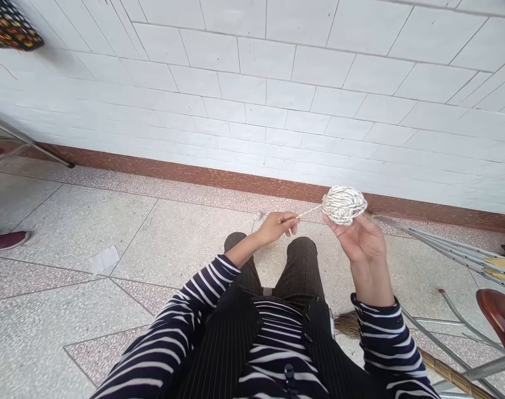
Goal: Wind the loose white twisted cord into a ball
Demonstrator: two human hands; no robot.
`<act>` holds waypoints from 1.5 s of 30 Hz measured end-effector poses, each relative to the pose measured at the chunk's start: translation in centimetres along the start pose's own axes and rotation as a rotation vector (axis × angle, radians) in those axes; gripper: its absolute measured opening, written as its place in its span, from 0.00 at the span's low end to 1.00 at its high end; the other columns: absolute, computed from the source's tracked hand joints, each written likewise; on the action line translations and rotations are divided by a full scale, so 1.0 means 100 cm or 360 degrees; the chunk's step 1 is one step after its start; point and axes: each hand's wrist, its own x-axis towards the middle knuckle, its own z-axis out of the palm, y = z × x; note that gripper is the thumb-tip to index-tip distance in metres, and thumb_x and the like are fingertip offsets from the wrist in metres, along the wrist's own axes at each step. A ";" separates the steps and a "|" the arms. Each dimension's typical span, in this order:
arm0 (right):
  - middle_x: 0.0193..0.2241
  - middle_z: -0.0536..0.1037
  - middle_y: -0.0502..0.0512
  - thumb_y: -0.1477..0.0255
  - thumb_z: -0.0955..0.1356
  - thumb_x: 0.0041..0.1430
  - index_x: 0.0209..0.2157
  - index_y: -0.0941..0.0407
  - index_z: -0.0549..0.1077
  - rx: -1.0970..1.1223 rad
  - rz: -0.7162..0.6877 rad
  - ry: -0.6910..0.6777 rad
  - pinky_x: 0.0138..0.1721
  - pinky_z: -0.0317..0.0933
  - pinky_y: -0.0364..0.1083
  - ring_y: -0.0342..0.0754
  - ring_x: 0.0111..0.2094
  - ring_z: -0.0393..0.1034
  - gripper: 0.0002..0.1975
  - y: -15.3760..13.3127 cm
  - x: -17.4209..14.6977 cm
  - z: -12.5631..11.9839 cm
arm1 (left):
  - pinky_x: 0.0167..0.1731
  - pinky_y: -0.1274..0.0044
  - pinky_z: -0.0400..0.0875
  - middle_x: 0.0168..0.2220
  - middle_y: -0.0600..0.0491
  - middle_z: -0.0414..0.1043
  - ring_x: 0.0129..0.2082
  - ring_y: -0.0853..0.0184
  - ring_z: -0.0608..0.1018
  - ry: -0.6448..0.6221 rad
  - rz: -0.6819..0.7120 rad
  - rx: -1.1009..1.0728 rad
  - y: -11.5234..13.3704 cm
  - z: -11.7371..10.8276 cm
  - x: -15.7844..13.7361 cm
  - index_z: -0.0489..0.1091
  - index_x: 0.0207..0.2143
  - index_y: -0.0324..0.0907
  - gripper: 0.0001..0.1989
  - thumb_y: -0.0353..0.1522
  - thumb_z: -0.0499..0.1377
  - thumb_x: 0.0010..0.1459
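Observation:
A ball of thick off-white yarn [344, 205] with darker flecks rests in the fingers of my right hand [362, 238], raised in front of me to the right. From the ball a short taut strand [309, 211] runs left to my left hand [278, 226], whose thumb and fingers pinch it. Both hands are above and beyond my knees. On the floor near the wall, just past my left hand, lies a smaller whitish ball [258, 215], partly hidden and too small to make out well.
A white tiled wall [252, 100] with a brown base strip faces me. Metal crutches [439, 241] lean at the right, near a chair frame [455, 321] and a straw broom [348, 325]. On the left are a white paper [104, 260], a maroon shoe [7, 241] and a metal leg [36, 145].

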 end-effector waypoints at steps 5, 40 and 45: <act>0.52 0.81 0.55 0.71 0.77 0.46 0.41 0.51 0.78 0.0069 -0.0149 0.0005 0.59 0.71 0.67 0.59 0.60 0.73 0.18 -0.013 0.003 0.006 | 0.31 0.80 0.70 0.26 0.52 0.74 0.27 0.71 0.75 0.0012 0.0105 0.0459 0.012 -0.055 0.004 0.72 0.26 0.38 0.20 0.40 0.55 0.68; 0.60 0.76 0.52 0.64 0.77 0.46 0.46 0.45 0.78 -0.0292 -0.0485 -0.0087 0.68 0.62 0.63 0.62 0.68 0.64 0.22 -0.086 -0.002 0.039 | 0.33 0.76 0.68 0.28 0.49 0.78 0.28 0.64 0.76 -0.0154 -0.0271 0.1498 -0.034 -0.135 0.017 0.76 0.33 0.39 0.13 0.31 0.53 0.64; 0.53 0.80 0.56 0.68 0.77 0.44 0.49 0.47 0.75 -0.0238 -0.0262 -0.0251 0.60 0.72 0.64 0.61 0.63 0.70 0.27 -0.055 0.008 0.056 | 0.56 0.66 0.71 0.58 0.39 0.76 0.56 0.54 0.78 0.0122 -0.0403 0.1383 -0.030 -0.119 0.031 0.72 0.59 0.38 0.22 0.29 0.56 0.63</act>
